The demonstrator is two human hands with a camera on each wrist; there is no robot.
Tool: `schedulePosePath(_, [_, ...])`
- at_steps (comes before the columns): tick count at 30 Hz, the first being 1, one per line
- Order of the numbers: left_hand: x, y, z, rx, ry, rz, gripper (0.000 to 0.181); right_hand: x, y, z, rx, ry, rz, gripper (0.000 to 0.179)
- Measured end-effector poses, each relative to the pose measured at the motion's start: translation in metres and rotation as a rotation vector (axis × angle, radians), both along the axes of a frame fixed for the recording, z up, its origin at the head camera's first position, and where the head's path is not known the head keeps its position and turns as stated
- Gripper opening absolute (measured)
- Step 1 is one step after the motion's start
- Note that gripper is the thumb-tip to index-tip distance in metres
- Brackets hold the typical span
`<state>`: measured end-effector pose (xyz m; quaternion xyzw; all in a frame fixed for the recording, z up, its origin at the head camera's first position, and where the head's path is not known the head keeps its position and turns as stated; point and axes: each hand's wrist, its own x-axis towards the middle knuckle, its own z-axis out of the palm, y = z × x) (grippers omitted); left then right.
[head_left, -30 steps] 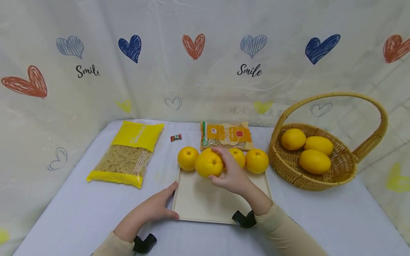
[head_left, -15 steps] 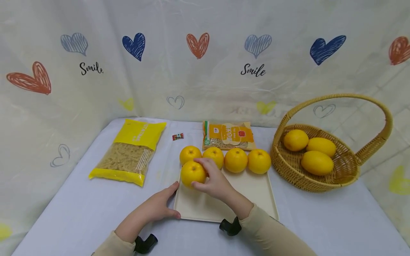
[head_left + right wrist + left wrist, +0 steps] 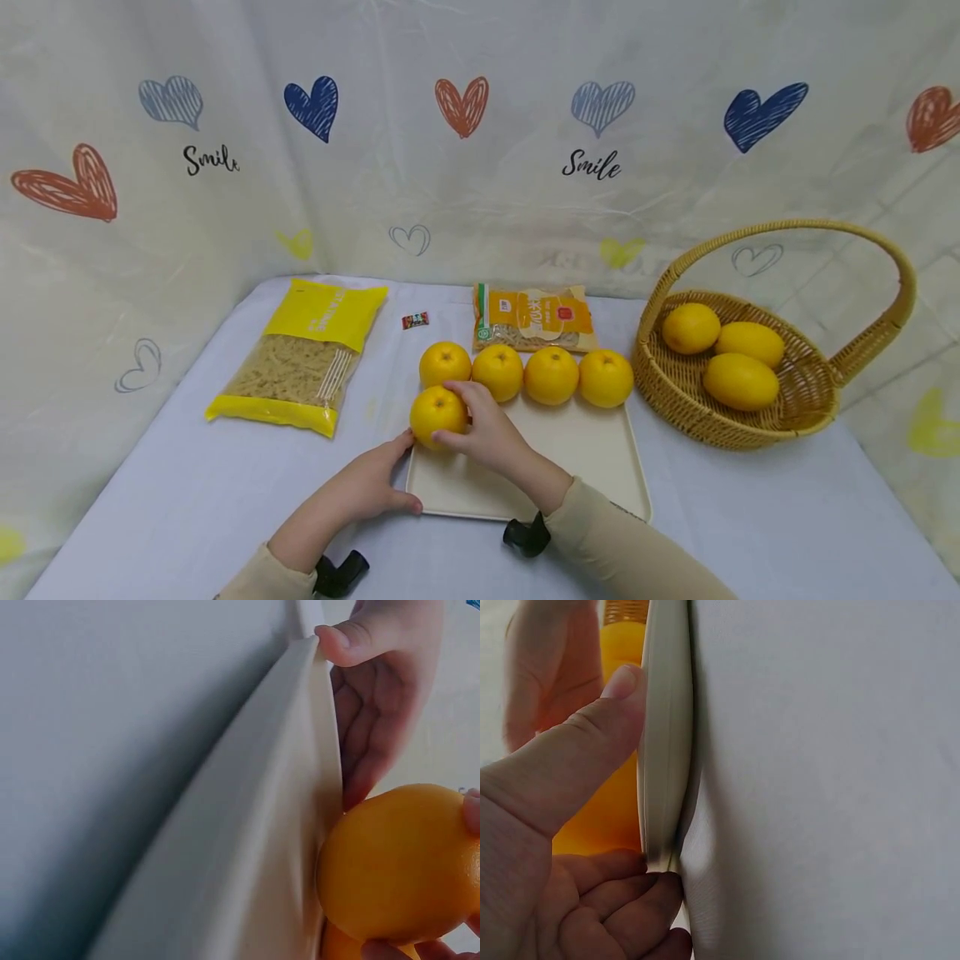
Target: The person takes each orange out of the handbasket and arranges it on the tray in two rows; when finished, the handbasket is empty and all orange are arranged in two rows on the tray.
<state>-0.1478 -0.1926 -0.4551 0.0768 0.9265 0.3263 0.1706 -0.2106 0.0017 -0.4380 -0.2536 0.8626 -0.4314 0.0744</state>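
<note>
My right hand (image 3: 491,429) grips an orange (image 3: 433,418) at the left side of the cream tray (image 3: 555,475), thumb and fingers around its right side. In the right wrist view that orange (image 3: 397,862) sits right at the tray's surface. Just behind it, a row of several more oranges (image 3: 551,377) lines the far edge of the tray. My left hand (image 3: 363,483) holds the tray's near left corner. The left wrist view has the thumb on the tray rim (image 3: 666,735), with curled fingers (image 3: 641,904) at the edge farther along.
A wicker basket (image 3: 720,429) with a tall handle stands at the right, holding three lemons (image 3: 741,382). Left of the tray lies a yellow pasta bag (image 3: 300,358). Behind the oranges are an orange-printed food packet (image 3: 532,318) and a small red wrapped candy (image 3: 415,320).
My right hand has carried its orange left and toward me, from over the back row down to the tray's left side. The left hand has stayed at the corner.
</note>
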Motion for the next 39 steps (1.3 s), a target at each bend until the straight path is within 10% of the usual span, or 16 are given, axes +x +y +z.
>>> schedulePosePath(39, [-0.0003, -0.0015, -0.0047, -0.007, 0.003, 0.012, 0.102, -0.0006, 0.0038, -0.0060, 0.056, -0.019, 0.015, 0.077])
